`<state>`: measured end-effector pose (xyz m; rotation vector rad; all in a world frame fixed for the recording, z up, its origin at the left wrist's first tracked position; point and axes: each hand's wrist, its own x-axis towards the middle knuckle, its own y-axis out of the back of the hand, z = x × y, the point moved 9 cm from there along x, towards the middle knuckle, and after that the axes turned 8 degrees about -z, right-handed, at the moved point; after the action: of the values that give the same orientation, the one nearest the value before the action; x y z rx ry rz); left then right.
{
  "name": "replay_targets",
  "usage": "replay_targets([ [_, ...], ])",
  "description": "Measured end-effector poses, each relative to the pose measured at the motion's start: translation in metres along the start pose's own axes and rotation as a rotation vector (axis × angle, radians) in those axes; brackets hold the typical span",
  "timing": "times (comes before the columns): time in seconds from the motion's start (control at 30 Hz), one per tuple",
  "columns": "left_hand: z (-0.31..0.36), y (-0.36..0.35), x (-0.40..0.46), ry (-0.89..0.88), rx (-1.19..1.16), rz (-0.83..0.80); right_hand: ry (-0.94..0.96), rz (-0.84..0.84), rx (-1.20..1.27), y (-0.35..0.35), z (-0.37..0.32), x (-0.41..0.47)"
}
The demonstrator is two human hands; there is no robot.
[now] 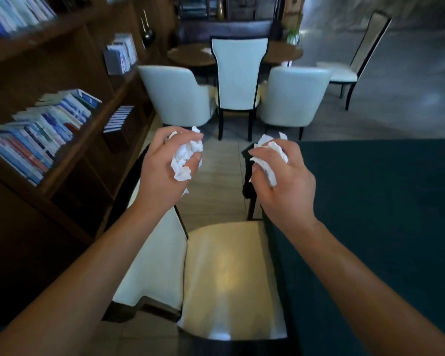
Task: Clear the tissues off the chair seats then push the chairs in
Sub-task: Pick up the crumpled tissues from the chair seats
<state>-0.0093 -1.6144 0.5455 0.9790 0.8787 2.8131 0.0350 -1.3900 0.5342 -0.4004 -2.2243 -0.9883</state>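
Left hand [162,165] fingers closed round crumpled tissue [184,156]; right hand [283,178] fingers closed round second tissue [270,156]. Both above near chair seat [229,278], seat edge under green bench [370,214] right. Bookshelf [49,124] close left; open floor beyond.

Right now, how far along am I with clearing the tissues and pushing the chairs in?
Done: the near chair seat shows no tissue. In hand: the left hand grips one crumpled tissue and the right hand another. Left: both wads need dropping somewhere, and this chair still sits out beside the green table, not pushed in. The far chairs' seats are mostly hidden.
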Motion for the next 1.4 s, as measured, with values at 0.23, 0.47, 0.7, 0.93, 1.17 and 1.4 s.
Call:
replay_targets([
  [0.23,-0.023,0.099,-0.024,0.021,0.003,0.073,-0.098,0.014,0.115,-0.039,-0.079,0.007],
  [0.47,-0.052,0.155,-0.050,0.026,0.002,0.097,-0.062,0.062,0.108,-0.072,-0.145,-0.002],
  [0.7,-0.050,0.166,-0.046,-0.024,-0.078,0.096,-0.012,0.036,0.068,-0.080,-0.162,0.011],
  [0.93,-0.048,0.153,-0.020,-0.048,-0.053,0.109,0.009,0.023,0.071,-0.077,-0.137,0.038],
  [1.17,-0.061,0.135,-0.001,-0.053,-0.048,0.091,0.016,-0.008,0.072,-0.091,-0.116,0.054],
  [1.4,-0.104,0.146,0.025,-0.082,-0.026,0.078,-0.060,-0.021,0.011,-0.124,-0.113,0.065],
])
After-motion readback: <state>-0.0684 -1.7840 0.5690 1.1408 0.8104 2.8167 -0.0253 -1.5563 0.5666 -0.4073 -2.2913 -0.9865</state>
